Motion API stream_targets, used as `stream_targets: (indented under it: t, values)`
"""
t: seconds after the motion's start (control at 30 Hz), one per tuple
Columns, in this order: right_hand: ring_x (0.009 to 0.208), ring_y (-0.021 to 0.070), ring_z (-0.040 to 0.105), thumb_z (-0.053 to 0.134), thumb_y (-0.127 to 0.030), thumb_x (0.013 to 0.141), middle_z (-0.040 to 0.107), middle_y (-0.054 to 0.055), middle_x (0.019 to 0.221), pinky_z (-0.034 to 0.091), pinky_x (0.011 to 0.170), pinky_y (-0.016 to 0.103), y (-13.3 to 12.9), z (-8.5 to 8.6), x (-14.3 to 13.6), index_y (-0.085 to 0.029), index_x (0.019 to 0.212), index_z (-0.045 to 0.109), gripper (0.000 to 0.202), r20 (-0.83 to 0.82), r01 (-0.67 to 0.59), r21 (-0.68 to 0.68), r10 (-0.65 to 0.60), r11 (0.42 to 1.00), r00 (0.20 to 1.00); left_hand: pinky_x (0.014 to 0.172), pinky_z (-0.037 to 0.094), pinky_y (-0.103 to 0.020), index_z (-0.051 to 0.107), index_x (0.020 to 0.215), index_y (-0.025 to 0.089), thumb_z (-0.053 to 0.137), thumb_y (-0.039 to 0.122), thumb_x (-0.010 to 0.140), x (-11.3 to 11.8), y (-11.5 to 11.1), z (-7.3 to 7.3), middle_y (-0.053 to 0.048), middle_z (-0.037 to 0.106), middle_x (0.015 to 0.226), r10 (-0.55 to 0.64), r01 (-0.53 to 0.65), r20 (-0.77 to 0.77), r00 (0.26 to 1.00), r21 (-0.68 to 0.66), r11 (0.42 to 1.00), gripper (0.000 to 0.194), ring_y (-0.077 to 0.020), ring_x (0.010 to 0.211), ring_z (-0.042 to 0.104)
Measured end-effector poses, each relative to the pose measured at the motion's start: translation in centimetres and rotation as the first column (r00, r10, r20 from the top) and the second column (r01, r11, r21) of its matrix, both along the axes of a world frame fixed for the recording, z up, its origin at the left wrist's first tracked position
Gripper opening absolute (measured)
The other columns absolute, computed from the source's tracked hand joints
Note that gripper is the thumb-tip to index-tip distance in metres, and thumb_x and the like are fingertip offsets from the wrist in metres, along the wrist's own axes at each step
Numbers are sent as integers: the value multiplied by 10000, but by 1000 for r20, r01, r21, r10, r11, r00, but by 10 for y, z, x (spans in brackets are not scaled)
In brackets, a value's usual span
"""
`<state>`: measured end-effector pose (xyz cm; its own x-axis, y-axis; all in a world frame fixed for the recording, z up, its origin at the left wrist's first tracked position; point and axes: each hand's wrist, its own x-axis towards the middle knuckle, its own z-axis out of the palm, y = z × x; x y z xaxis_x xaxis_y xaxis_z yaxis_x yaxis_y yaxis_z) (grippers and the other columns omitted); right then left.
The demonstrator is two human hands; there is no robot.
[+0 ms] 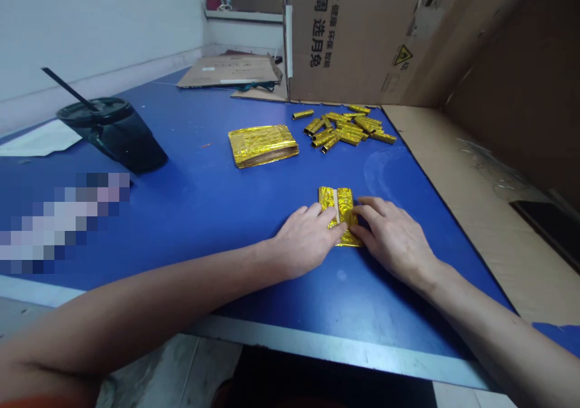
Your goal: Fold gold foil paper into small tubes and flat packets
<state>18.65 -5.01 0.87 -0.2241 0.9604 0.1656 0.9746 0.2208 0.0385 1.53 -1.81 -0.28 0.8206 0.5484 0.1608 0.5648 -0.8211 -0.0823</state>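
A small sheet of gold foil paper (345, 200) lies on the blue tabletop with its two sides folded inward, leaving a pale strip between them. My left hand (310, 239) is closed at its left side, fingers bent and thumb pressed on the foil. From the right, my right hand (392, 233) grips the sheet's right edge with curled fingers and thumb. Beyond the hands sits a stack of gold foil paper (263, 145). To its right is a loose pile of small folded gold foil pieces (348, 131), several shaped like flat tubes.
A dark tumbler with a straw (129, 133) stands at the left. Flat cardboard (226, 71) lies at the back, and a large printed cardboard panel (353, 39) rises behind the pile. Brown cardboard (453, 172) borders the table on the right. A blurred-out patch covers something at the left.
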Motion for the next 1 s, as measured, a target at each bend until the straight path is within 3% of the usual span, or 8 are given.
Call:
stream_targets:
  t: [0.07, 0.2, 0.33, 0.5, 0.67, 0.87, 1.0]
  values:
    - [1174, 274, 420, 422, -239, 841, 482, 111, 1280, 345, 930, 472, 1, -4, 2, -154, 1128, 527, 317, 6, -70, 11, 70, 997, 998, 673, 357, -323, 535, 1067, 221, 396, 232, 860, -1, 1, -1, -68, 530, 950, -14, 14, 18, 1000, 16, 1000, 250, -228, 873, 469]
    - [1252, 261, 319, 317, -226, 881, 427, 106, 1325, 250, 975, 561, 3, -11, 6, -145, 1228, 455, 382, 0, -129, -67, 130, 989, 992, 824, 340, -372, 548, 1057, 198, 388, 223, 863, -2, 2, -3, -72, 535, 949, -59, 57, 67, 996, 31, 998, 252, -226, 946, 458]
    - [1256, 220, 317, 276, -216, 893, 375, 140, 1352, 250, 994, 526, 4, -14, 9, -124, 1293, 370, 421, -54, -186, -104, 181, 977, 982, 847, 357, -352, 529, 1090, 186, 405, 209, 851, -1, 2, -3, -83, 526, 999, -31, 33, 88, 996, -24, 999, 270, -204, 935, 480]
    - [1278, 244, 258, 309, -196, 870, 309, 232, 1361, 264, 988, 520, 5, -17, 8, -57, 1310, 329, 462, -86, -164, -87, 157, 983, 984, 885, 351, -389, 490, 1144, 178, 404, 204, 852, 0, 0, -4, -104, 510, 1115, -8, 13, 94, 996, -48, 999, 306, -236, 1034, 467]
    - [1285, 205, 244, 294, -170, 863, 311, 198, 1372, 250, 1017, 471, 8, -19, 9, -53, 1318, 316, 470, -126, -194, -118, 179, 974, 976, 953, 255, -518, 456, 1180, 209, 369, 244, 874, -1, -1, -5, -103, 401, 1304, 49, -44, 57, 997, -74, 996, 320, -314, 1225, 314]
    - [1287, 189, 235, 291, -179, 866, 281, 180, 1389, 237, 1034, 437, 7, -21, 11, -53, 1343, 270, 494, -147, -207, -127, 188, 970, 971, 994, 216, -492, 387, 1244, 213, 361, 279, 881, 0, 0, -6, -136, 351, 1344, 67, -65, 17, 998, -91, 994, 370, -290, 1247, 308]
    - [1285, 197, 239, 282, -204, 875, 270, 178, 1393, 230, 1039, 433, 8, -21, 12, -45, 1351, 250, 503, -134, -191, -142, 173, 971, 976, 1021, 187, -457, 270, 1323, 145, 336, 336, 890, 2, 1, -8, -182, 331, 1352, 95, -96, -11, 995, -87, 992, 478, -264, 1265, 286]
